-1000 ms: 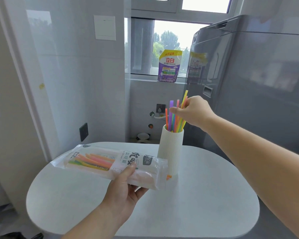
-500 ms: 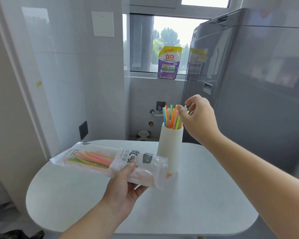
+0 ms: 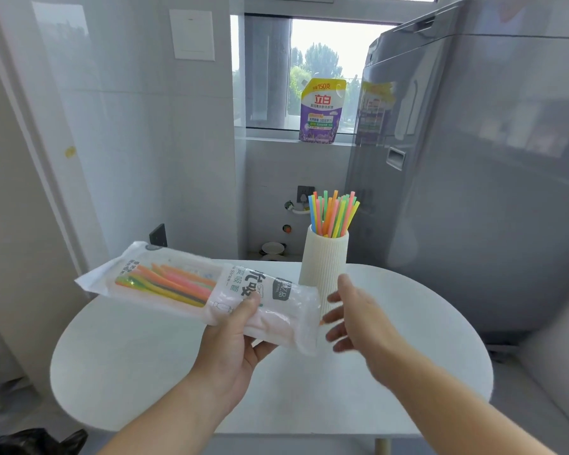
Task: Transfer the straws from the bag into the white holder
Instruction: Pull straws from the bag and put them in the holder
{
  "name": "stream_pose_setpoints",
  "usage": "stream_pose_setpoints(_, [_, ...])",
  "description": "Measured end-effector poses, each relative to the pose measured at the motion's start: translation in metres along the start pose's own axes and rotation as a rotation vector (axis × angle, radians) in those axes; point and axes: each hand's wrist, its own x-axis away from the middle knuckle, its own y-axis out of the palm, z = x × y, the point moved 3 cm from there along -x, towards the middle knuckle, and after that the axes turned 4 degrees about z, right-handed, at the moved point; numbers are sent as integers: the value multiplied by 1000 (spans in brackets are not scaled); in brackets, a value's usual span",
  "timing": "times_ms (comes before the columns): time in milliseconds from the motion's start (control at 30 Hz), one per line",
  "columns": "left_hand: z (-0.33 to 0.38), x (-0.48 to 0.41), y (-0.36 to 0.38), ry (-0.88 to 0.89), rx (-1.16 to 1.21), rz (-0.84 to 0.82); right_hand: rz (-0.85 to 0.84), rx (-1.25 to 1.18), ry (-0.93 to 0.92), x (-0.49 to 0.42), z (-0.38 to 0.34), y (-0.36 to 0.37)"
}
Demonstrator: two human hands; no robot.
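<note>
A clear plastic straw bag (image 3: 191,287) with printed text lies across my left hand (image 3: 240,339), which grips it from below, thumb on top. Several orange, pink, green and yellow straws (image 3: 168,284) remain inside toward its far left end. The ribbed white holder (image 3: 322,267) stands upright on the table, with several coloured straws (image 3: 334,211) sticking out of its top. My right hand (image 3: 358,313) hovers empty with fingers spread, just right of the bag's near end and in front of the holder's base.
The round white table (image 3: 408,339) carries the holder. A tall grey appliance (image 3: 473,159) stands close behind on the right. A purple detergent pouch (image 3: 321,110) sits on the window sill. White tiled wall on the left.
My right hand let go of the straws at the holder's top and dropped down to the bag's open end. The bag has tilted and lifted slightly in my left hand.
</note>
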Motion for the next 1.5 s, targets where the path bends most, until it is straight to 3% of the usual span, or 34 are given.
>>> stream_pose_setpoints(67, [-1, 3, 4, 53, -65, -16, -91, -152, 222, 12, 21, 11])
stream_pose_setpoints(167, [-2, 10, 11, 137, -187, -59, -145, -328, 339, 23, 33, 26])
stream_pose_setpoints(233, [-2, 14, 14, 186, -256, -73, -135, -382, 329, 25, 35, 31])
stream_pose_setpoints(333, [-2, 15, 14, 203, -280, -67, -83, -274, 272, 23, 35, 28])
stream_pose_setpoints(500, [1, 7, 7, 147, -198, 8, -87, -236, 241, 19, 30, 17])
stream_pose_setpoints(667, [6, -2, -2, 57, -44, 62, -148, -192, 43, 16, 22, 4])
stream_pose_setpoints(867, [6, -4, -6, 0, 49, 85, -50, 16, -182, 13, 11, -12])
stream_pose_setpoints(1200, [6, -2, -7, -53, 99, 100, -130, -125, -141, 10, 7, -18])
stream_pose_setpoints(1500, [5, 0, -3, -74, 136, 76, -83, -515, 137, 3, 11, -26])
